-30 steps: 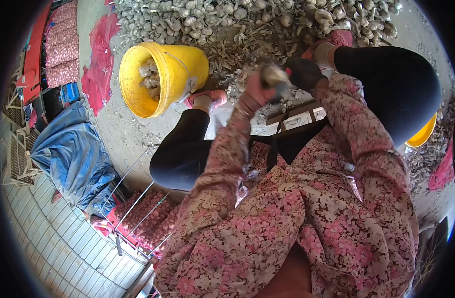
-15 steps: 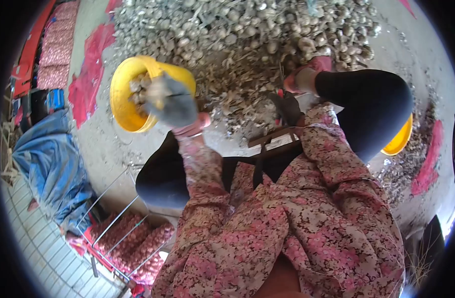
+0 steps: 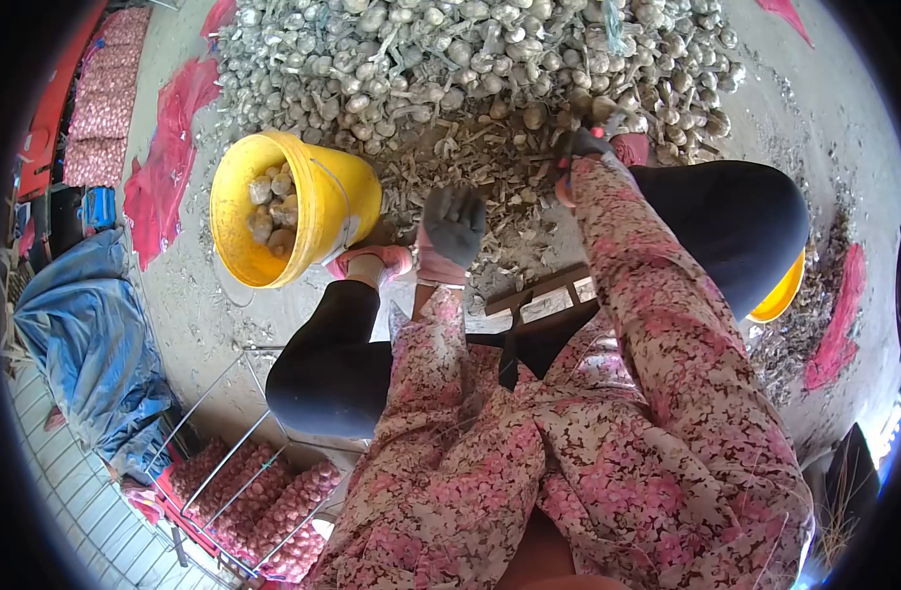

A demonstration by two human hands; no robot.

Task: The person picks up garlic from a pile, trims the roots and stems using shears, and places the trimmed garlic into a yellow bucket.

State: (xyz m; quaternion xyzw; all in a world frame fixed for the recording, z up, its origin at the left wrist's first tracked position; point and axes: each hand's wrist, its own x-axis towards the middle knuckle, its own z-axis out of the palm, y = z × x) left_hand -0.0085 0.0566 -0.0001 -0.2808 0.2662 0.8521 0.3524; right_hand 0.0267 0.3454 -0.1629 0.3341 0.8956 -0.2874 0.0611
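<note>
"Where were the pale round bulbs (image 3: 281, 184)?"

"In the yellow plastic bucket (image 3: 348, 187), left."

"The hands?"

"The grey-and-pink-gloved left hand (image 3: 452, 226) was half open, empty; the dark-gloved right hand (image 3: 588, 146) touched something red (image 3: 597, 132) near the far bulb heap (image 3: 470, 64), grip unclear."

L hand (image 3: 454, 224) left bucket (image 3: 357, 192); R hand (image 3: 588, 146) reached pile (image 3: 470, 59), prob. touching bulb (image 3: 604, 108).

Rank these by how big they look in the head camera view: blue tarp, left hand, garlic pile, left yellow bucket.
1. Garlic pile
2. Blue tarp
3. Left yellow bucket
4. Left hand
</note>
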